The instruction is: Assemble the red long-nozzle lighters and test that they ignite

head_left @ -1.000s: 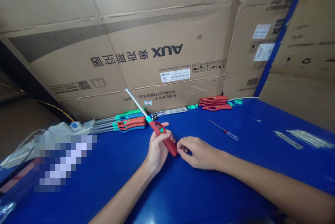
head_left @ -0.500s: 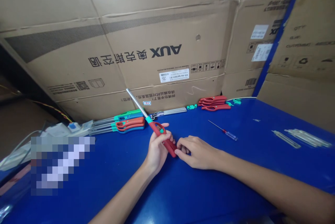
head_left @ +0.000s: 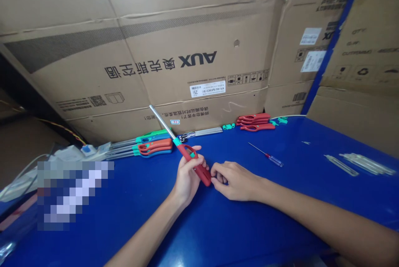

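A long-necked gas lighter (head_left: 202, 174) with a red handle, green trigger and metal tube is gripped by my left hand (head_left: 187, 181). Its tube slants up and to the left, toward the cardboard. My right hand (head_left: 235, 180) is closed, its thumb and forefinger pinched together at the butt of the handle. Whatever lies between those fingertips is too small or hidden to name. Beyond the right hand a screwdriver (head_left: 274, 160) with a clear purple handle lies on the blue table (head_left: 243, 229).
Lighters with orange handles (head_left: 156, 147) lie at the back left beside a power strip (head_left: 67, 154). Along the cardboard wall (head_left: 162, 30) are metal tubes (head_left: 208, 131), green parts (head_left: 228, 127) and red handle shells (head_left: 255, 121). Clear fuel tubes (head_left: 366, 164) lie at right.
My right fingertips have drawn very slightly away from the butt of the lighter. The left hand keeps its grip, with the lighter in nearly the same place.
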`<state>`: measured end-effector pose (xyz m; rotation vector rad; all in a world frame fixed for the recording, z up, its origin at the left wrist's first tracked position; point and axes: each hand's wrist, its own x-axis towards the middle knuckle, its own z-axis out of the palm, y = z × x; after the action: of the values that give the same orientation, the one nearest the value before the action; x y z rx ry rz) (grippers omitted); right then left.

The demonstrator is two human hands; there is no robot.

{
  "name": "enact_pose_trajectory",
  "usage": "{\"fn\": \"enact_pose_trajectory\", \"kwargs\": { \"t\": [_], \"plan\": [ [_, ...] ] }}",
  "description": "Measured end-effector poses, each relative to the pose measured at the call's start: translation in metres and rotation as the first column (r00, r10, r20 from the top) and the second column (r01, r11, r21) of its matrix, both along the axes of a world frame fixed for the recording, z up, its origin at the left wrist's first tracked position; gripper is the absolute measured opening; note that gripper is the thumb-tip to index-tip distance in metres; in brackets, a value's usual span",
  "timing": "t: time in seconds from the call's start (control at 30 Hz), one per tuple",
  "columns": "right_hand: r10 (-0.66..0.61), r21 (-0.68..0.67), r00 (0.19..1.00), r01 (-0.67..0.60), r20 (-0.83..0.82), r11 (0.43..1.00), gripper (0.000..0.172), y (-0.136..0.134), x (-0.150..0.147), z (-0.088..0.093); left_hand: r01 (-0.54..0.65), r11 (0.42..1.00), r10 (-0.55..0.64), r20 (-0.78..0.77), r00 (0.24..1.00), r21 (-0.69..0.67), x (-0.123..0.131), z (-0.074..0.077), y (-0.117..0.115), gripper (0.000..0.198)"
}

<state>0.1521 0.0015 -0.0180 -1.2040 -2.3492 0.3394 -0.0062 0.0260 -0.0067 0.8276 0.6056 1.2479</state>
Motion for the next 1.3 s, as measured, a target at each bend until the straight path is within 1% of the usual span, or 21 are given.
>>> {"fn": "enact_pose_trajectory", "kwargs": {
  "t": [0.07,0.17,0.2,0.27,0.3,0.33,0.4,0.5,0.6,0.8,0.9,0.97,1.03,1.1,1.23,1.3],
  "plan": [
    [0.005,0.000,1.000,-0.005,-0.001,1.000,0.007,0.0004,-0.0001,-0.0009,0.004,1.000,-0.004,-0.001,1.000,0.000,0.0001,0.0000,0.0000,0.044],
    [0.003,0.002,1.000,-0.003,-0.009,1.000,0.017,0.0009,-0.0003,-0.0019,0.014,1.000,-0.014,-0.004,1.000,0.001,0.0000,0.0002,-0.0004,0.041],
    [0.003,-0.001,1.000,-0.003,-0.015,1.000,0.015,0.0009,-0.0003,-0.0020,0.016,1.000,-0.016,-0.004,1.000,0.002,-0.0001,0.0002,-0.0005,0.039],
    [0.006,-0.012,1.000,-0.006,-0.031,1.000,0.005,0.0006,0.0000,-0.0017,0.014,1.000,-0.014,-0.004,1.000,0.005,-0.0005,-0.0001,-0.0006,0.035],
    [0.008,-0.017,0.999,-0.008,-0.038,1.000,0.005,0.0005,0.0002,-0.0015,0.013,1.000,-0.013,-0.004,1.000,0.006,-0.0007,-0.0003,-0.0005,0.034],
    [0.009,-0.021,0.999,-0.010,-0.043,1.000,0.008,0.0003,0.0003,-0.0012,0.013,1.000,-0.013,-0.004,1.000,0.007,-0.0008,-0.0005,-0.0004,0.033],
    [0.010,-0.023,0.999,-0.011,-0.048,1.000,0.006,0.0002,0.0004,-0.0009,0.016,1.000,-0.016,-0.006,1.000,0.008,-0.0009,-0.0008,-0.0001,0.033],
    [0.010,-0.025,0.998,-0.012,-0.055,1.000,0.011,0.0003,0.0004,-0.0012,0.020,1.000,-0.020,-0.008,1.000,0.010,-0.0008,-0.0012,0.0003,0.033],
    [0.017,-0.032,0.998,-0.019,-0.067,0.999,0.004,0.0006,0.0005,-0.0017,0.015,1.000,-0.015,-0.010,1.000,0.012,-0.0010,-0.0017,0.0003,0.033],
    [0.022,-0.028,0.997,-0.024,-0.077,0.999,0.008,0.0011,0.0009,-0.0007,0.020,1.000,-0.020,-0.016,1.000,0.011,-0.0009,-0.0016,0.0001,0.033],
    [0.030,-0.029,0.996,-0.032,-0.088,0.999,0.005,0.0007,0.0013,-0.0014,0.016,1.000,-0.015,-0.016,1.000,0.014,-0.0003,-0.0013,0.0001,0.032],
    [0.034,-0.031,0.995,-0.037,-0.094,0.999,0.007,0.0006,0.0013,-0.0023,0.013,1.000,-0.013,-0.015,1.000,0.014,0.0000,-0.0011,-0.0001,0.032],
    [0.033,-0.032,0.995,-0.036,-0.095,0.999,0.006,0.0007,0.0012,-0.0030,0.017,1.000,-0.017,-0.016,1.000,0.011,0.0003,-0.0010,-0.0004,0.031],
    [0.028,-0.030,0.995,-0.031,-0.095,0.999,0.011,0.0009,0.0010,-0.0031,0.023,1.000,-0.023,-0.015,1.000,0.008,0.0004,-0.0009,-0.0005,0.031],
    [0.033,-0.040,0.995,-0.037,-0.099,0.999,0.005,0.0009,0.0008,-0.0021,0.023,1.000,-0.023,-0.011,1.000,0.004,-0.0001,-0.0005,-0.0007,0.029],
    [0.035,-0.047,0.995,-0.040,-0.097,0.998,0.007,0.0003,0.0009,-0.0016,0.022,1.000,-0.022,-0.008,1.000,0.002,-0.0003,-0.0003,-0.0009,0.028]
  ]
}}
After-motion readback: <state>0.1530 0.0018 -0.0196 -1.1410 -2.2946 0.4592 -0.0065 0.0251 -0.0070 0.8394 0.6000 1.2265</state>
